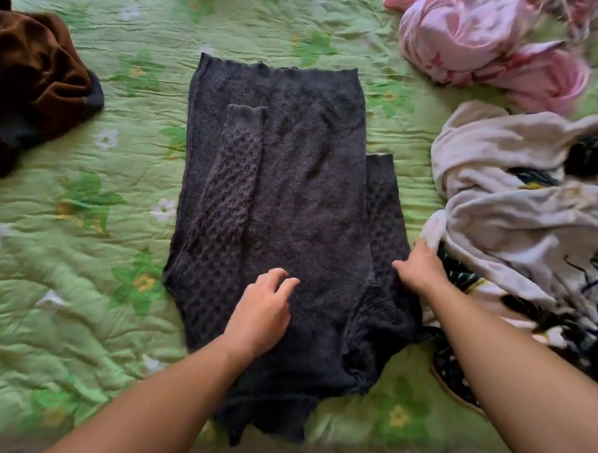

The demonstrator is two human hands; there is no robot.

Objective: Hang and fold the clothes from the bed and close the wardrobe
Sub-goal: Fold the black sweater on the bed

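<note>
Charcoal knit sweater (292,198) lies flat mid-bed on our green floral quilt (84,251), one sleeve folded across it. Our left hand (263,307) rests relaxed on it; our right hand (421,266) touches the other sleeve, and we cannot tell if it grips.

A dark grey knitted sweater (291,209) lies flat on the bed (85,217), which has a green flowered cover. One sleeve (230,189) is folded across the sweater's body, and the other sleeve (384,209) lies along its right side. My left hand (263,310) rests on the lower middle of the sweater, fingers loosely bent. My right hand (420,269) sits at the outer edge of the right sleeve; whether it pinches the knit I cannot tell. A brown garment (33,77) lies to the left, with a pink bundle (470,45) and a crumpled white heap (514,201) to the right.
</note>
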